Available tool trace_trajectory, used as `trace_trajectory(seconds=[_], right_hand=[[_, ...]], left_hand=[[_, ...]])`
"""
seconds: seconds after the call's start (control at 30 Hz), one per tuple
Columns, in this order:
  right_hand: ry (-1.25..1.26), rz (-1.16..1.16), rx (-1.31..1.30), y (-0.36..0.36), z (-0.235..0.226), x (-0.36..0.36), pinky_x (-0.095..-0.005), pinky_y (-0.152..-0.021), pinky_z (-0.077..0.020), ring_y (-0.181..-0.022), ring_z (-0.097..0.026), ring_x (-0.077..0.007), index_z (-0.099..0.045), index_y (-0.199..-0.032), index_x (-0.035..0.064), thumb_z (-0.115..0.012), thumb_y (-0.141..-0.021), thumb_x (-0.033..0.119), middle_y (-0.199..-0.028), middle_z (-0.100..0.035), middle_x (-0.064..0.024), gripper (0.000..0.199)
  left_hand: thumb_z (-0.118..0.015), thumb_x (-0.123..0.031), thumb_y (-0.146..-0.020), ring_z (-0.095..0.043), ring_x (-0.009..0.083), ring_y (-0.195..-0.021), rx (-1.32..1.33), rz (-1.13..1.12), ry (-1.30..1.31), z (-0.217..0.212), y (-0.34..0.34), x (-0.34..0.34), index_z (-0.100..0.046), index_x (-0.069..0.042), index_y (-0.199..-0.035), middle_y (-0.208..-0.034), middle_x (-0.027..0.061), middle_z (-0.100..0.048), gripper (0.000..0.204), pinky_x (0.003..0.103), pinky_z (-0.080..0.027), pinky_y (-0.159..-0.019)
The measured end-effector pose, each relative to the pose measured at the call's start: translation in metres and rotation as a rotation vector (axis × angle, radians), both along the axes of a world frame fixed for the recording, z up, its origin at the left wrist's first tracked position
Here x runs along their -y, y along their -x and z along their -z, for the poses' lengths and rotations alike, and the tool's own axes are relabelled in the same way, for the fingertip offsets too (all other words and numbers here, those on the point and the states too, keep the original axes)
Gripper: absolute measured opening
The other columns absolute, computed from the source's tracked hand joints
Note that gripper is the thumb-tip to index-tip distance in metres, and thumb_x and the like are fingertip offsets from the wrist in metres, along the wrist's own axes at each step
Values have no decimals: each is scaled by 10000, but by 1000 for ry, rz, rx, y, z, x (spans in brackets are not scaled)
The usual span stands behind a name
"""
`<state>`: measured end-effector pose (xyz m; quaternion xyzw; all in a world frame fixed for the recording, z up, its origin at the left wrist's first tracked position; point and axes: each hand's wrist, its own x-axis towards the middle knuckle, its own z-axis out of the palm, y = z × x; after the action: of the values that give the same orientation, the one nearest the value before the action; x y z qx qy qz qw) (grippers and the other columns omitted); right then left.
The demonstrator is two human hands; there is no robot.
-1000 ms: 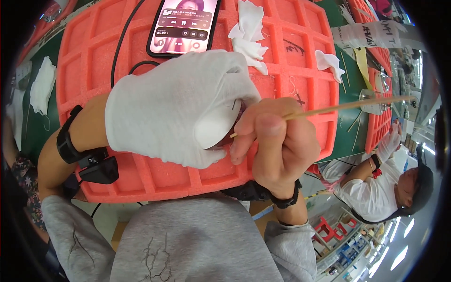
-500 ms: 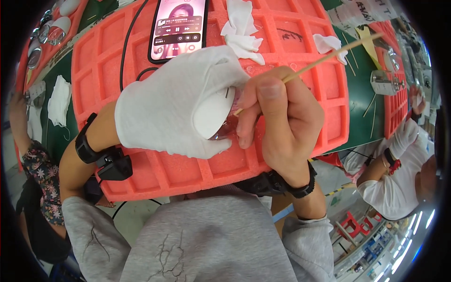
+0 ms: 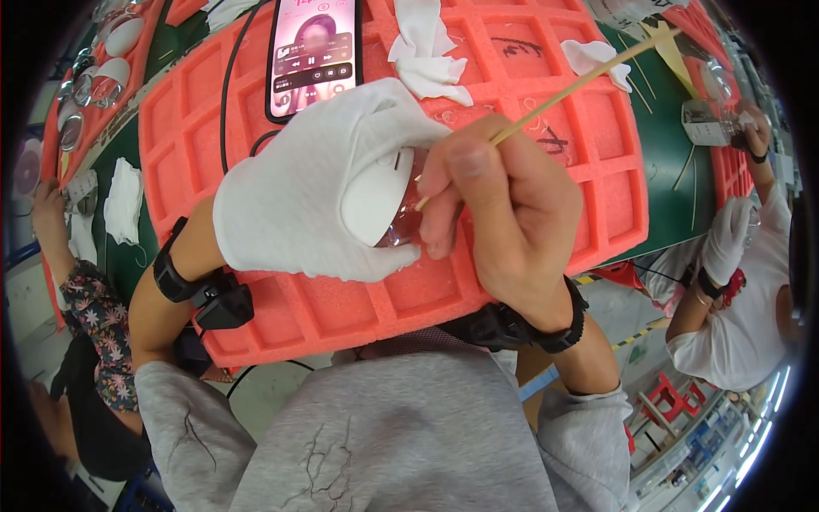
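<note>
My left hand (image 3: 290, 192), in a white cloth glove, is closed around a smooth white rounded shell (image 3: 374, 203) with a clear, glossy part (image 3: 397, 234) along its right side. A small dark slot shows near the shell's upper edge. My bare right hand (image 3: 522, 218) pinches a thin wooden stick (image 3: 589, 81) between thumb and fingers. The stick's long end slants up to the right, while its lower tip is at the clear part. Whether the tip touches it I cannot tell. Both hands are above a red foam tray (image 3: 350, 309) with square compartments.
A lit phone (image 3: 314, 64) lies on the tray, with a black cable (image 3: 227, 111) beside it. White cloth scraps (image 3: 426, 60) lie at the back. Loose sticks (image 3: 638, 81) rest on the green table (image 3: 661, 192). People work at both sides; more rounded shells (image 3: 125, 36) sit far left.
The whole view has shifted slightly. My hands keep their holds, with the stick tip still by the clear part. At the right, a co-worker's bare hand has reached a clear item on the table.
</note>
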<state>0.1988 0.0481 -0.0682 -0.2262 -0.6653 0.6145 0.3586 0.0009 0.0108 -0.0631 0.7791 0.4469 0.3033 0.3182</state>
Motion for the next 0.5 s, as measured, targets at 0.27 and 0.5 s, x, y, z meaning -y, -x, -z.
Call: trace_trajectory(seconds=[0.27,0.5], right_hand=[[40,42,-11,-1,0,1,-220,-485,-430,-488,-542,-86,-577,-895,-41,-422,-1079,129,-630,-600,-59,294],[128,86,-32,0,1,2,-221,-500,-445,-491,-561,-95,-589,-889,-48,-441,-1070,107,-651,-618,-70,280]], left_hand=[[-872,-202,-594,-564,283,-875,2,-13,7,-1,-1,0,-590,-69,-1118,-972,99,-558,609,364,-469,-788],[-871,-189,-586,-573,282,-868,17,-28,26,-1,-1,1,-595,-77,-1129,-977,94,-566,618,358,-474,-778]])
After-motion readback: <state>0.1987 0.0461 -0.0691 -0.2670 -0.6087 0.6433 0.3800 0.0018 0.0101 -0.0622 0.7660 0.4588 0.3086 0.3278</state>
